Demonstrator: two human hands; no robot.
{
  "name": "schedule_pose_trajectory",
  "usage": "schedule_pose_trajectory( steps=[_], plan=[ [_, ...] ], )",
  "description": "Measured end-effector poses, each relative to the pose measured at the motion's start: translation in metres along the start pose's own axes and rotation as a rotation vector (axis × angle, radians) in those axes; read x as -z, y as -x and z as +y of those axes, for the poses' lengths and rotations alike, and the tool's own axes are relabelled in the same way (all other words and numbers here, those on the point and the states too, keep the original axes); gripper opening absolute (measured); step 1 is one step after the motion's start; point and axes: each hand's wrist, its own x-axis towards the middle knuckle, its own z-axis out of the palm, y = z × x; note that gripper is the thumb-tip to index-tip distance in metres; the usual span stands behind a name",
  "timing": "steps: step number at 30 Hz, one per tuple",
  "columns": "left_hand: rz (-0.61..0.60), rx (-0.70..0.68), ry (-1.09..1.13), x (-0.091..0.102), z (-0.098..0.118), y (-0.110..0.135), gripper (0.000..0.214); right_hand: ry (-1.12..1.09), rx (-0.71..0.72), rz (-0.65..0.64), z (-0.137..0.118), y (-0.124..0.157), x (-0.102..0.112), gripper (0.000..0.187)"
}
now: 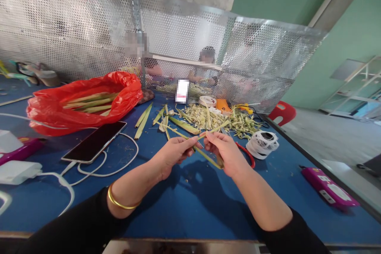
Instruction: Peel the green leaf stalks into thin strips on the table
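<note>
Above the blue table [184,206], my left hand [175,152] and my right hand [224,152] meet. Both are closed in a pinch on thin green-yellow leaf strips [205,154] that cross between the fingers. One strip end runs up to the right, another slants down under my right hand. A gold bangle [119,202] sits on my left wrist. Loose leaf strips [166,123] lie on the table just beyond my hands.
A red plastic bag [86,101] with leaf stalks lies at the left, beside a phone [95,141] on a white cable. A pile of leaf trimmings [220,117], a white tape roll [263,143], red-handled scissors [247,152] and a purple device [329,188] lie to the right. Other people sit behind a perforated metal screen [190,43].
</note>
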Motion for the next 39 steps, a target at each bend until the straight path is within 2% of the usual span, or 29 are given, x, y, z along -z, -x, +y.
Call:
schedule_pose_trajectory(
  steps=[3, 7, 9, 12, 14, 16, 18, 19, 21, 24, 26, 28, 31, 35, 39],
  plan=[
    [0.006, 0.024, -0.007, -0.003, -0.002, -0.001, 0.036, 0.005, 0.013, -0.048, 0.000, 0.002, -0.003, 0.024],
    [-0.014, 0.025, -0.018, -0.005, -0.001, -0.001, 0.028, 0.082, 0.101, 0.068, 0.002, 0.001, -0.005, 0.022],
    [-0.037, 0.033, -0.034, -0.004, -0.001, -0.001, 0.027, 0.122, 0.090, 0.092, 0.003, -0.001, -0.003, 0.025],
    [-0.050, 0.062, -0.057, 0.000, 0.001, 0.000, 0.029, 0.403, 0.067, 0.102, 0.000, -0.003, 0.004, 0.039],
    [-0.047, 0.065, -0.100, 0.001, 0.004, 0.002, 0.033, 0.661, 0.218, 0.227, -0.006, -0.001, 0.008, 0.046],
    [-0.071, 0.058, -0.161, 0.000, 0.005, 0.004, 0.038, 0.780, 0.453, 0.327, -0.013, 0.003, 0.009, 0.038],
    [-0.118, 0.066, -0.227, -0.004, 0.005, 0.006, 0.042, 0.771, 0.572, 0.210, -0.017, 0.008, 0.006, 0.023],
    [-0.146, 0.069, -0.257, -0.007, 0.004, 0.006, 0.043, 0.751, 0.562, 0.094, -0.018, 0.010, 0.004, 0.018],
    [-0.199, 0.069, -0.308, -0.013, 0.001, 0.007, 0.042, 0.691, 0.444, -0.117, -0.015, 0.012, -0.001, 0.014],
    [-0.285, 0.058, -0.367, -0.018, -0.006, 0.006, 0.038, 0.540, 0.204, -0.236, -0.008, 0.012, -0.006, 0.013],
    [-0.316, 0.050, -0.403, -0.019, -0.009, 0.006, 0.037, 0.439, 0.109, -0.200, -0.006, 0.012, -0.008, 0.014],
    [-0.304, 0.027, -0.440, -0.018, -0.010, 0.006, 0.035, 0.351, 0.074, -0.117, -0.004, 0.011, -0.010, 0.016],
    [-0.274, -0.002, -0.485, -0.017, -0.007, 0.007, 0.031, 0.267, 0.095, 0.000, -0.002, 0.010, -0.012, 0.017],
    [-0.289, 0.001, -0.474, -0.018, -0.002, 0.010, 0.032, 0.259, 0.156, 0.067, 0.002, 0.009, -0.013, 0.017],
    [-0.268, 0.059, -0.332, -0.019, 0.000, 0.010, 0.048, 0.199, 0.152, 0.075, 0.001, 0.008, -0.011, 0.018]
  ],
)
